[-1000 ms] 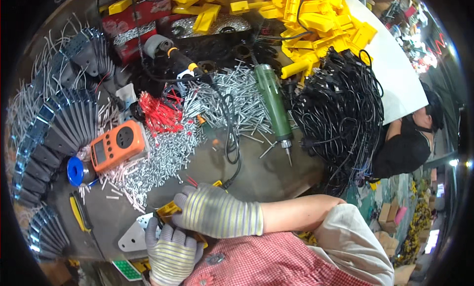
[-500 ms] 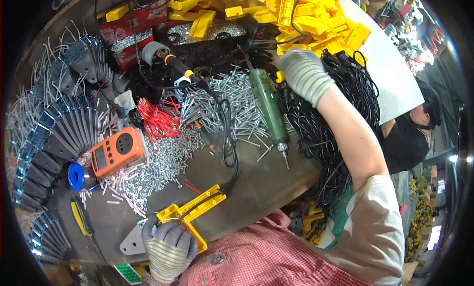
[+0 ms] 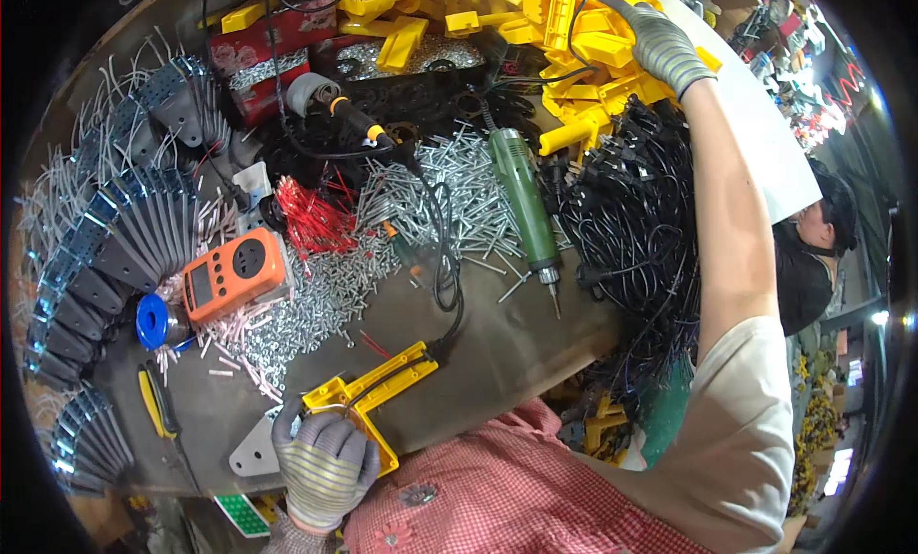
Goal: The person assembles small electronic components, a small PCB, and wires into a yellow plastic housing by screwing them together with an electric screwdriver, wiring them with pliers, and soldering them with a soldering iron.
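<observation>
My left hand [image 3: 327,466], in a striped knit glove, is closed on a yellow plastic housing [image 3: 406,374] near the table's front edge. A black cable runs along the housing's long arm. Partly beneath that hand lies a grey metal plate [image 3: 253,451] with holes. My right hand [image 3: 666,49], gloved alike, reaches far out over the right side of a heap of yellow plastic housings [image 3: 604,49]. Its fingers are stretched out across the pieces, and I see nothing held in it. Below that heap lies a tangle of black cords [image 3: 636,210].
A green electric screwdriver [image 3: 521,195] hangs over loose screws [image 3: 449,186]. Left of them are an orange meter [image 3: 234,275], a blue solder spool [image 3: 153,322], yellow-black pliers [image 3: 158,401] and stacked metal brackets [image 3: 124,238]. A soldering iron [image 3: 349,116] sits behind. Another person [image 3: 808,248] is at right.
My right hand has moved away and to the right, from the cords' far edge onto the yellow heap. A yellow housing now shows where it was. My left hand keeps its hold.
</observation>
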Demonstrator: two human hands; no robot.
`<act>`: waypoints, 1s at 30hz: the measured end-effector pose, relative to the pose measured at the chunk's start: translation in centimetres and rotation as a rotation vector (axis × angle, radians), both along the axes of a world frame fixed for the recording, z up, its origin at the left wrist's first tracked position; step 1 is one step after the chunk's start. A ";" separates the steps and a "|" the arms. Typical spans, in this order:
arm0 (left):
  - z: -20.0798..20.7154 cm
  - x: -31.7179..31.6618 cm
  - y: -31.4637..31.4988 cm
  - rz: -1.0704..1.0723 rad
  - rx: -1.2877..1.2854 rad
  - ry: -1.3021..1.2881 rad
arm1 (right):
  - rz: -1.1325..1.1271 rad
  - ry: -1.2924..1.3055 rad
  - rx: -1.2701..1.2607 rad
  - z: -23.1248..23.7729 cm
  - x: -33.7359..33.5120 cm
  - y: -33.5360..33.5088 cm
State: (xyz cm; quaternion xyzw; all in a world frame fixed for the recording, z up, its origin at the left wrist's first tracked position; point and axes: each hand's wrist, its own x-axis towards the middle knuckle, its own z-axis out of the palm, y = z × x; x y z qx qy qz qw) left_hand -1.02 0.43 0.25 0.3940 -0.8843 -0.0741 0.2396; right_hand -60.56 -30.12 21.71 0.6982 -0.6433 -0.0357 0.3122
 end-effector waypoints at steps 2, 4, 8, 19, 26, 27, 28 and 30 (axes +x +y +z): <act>0.2 -0.1 -0.2 -0.014 -0.020 -0.010 | -0.003 0.017 -0.020 0.2 0.6 1.8; 0.0 0.1 0.1 -0.007 -0.032 -0.010 | -0.009 0.049 -0.065 0.4 1.6 3.2; -0.4 0.6 0.6 0.014 -0.032 -0.010 | -0.224 0.052 -0.050 1.1 4.8 5.8; -0.6 0.8 0.1 -0.023 -0.071 0.010 | -0.151 -0.112 0.026 -5.2 -3.3 6.6; -0.6 0.6 0.7 0.043 -0.013 -0.034 | -0.161 0.023 0.072 -7.9 8.5 7.3; -0.6 0.5 0.7 0.035 -0.029 -0.021 | -0.171 0.024 0.069 -8.2 9.3 7.5; -0.6 0.5 0.6 0.027 -0.044 -0.008 | -0.058 0.032 0.155 -8.7 9.7 7.5; -0.4 0.5 0.5 0.021 -0.037 -0.014 | 0.059 0.069 0.312 -10.3 11.3 6.8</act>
